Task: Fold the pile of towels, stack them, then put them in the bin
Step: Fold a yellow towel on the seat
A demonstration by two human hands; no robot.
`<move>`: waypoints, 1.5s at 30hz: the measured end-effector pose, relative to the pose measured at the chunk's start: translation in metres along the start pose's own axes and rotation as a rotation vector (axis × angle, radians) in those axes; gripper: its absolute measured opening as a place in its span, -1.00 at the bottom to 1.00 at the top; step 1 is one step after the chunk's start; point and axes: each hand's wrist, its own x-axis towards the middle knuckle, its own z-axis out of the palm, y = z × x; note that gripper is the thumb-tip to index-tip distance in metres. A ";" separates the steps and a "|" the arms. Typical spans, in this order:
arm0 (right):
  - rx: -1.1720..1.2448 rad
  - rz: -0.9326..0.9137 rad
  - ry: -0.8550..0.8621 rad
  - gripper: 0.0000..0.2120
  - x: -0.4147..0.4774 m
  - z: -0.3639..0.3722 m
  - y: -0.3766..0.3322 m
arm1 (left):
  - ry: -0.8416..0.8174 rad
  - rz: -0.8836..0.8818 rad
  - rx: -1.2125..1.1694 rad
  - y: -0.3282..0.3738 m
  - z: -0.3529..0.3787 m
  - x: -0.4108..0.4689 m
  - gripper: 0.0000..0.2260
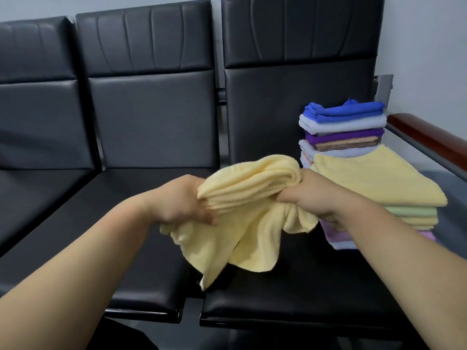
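A row of black seats (151, 117) with smooth, leather-like padding fills the view. On the right seat sit two stacks of folded terry towels: the near stack (394, 213) topped with flat pale yellow, the far stack (343, 122) with blue. Over the seat's front hangs a crumpled yellow towel (242, 223), bunched in soft ridges, with the left hand (182, 200) and right hand (316, 195) each clenched on one end

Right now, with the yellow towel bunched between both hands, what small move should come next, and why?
Probably draw the left hand and right hand apart to shake the yellow towel open before folding. Both grip it close together, so it hangs bunched above the black seat. It is not yet square like the folded stack beside it.
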 end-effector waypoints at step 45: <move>-0.603 0.280 -0.168 -0.41 -0.006 0.034 0.047 | -0.206 -0.170 0.018 -0.042 0.080 0.046 -0.60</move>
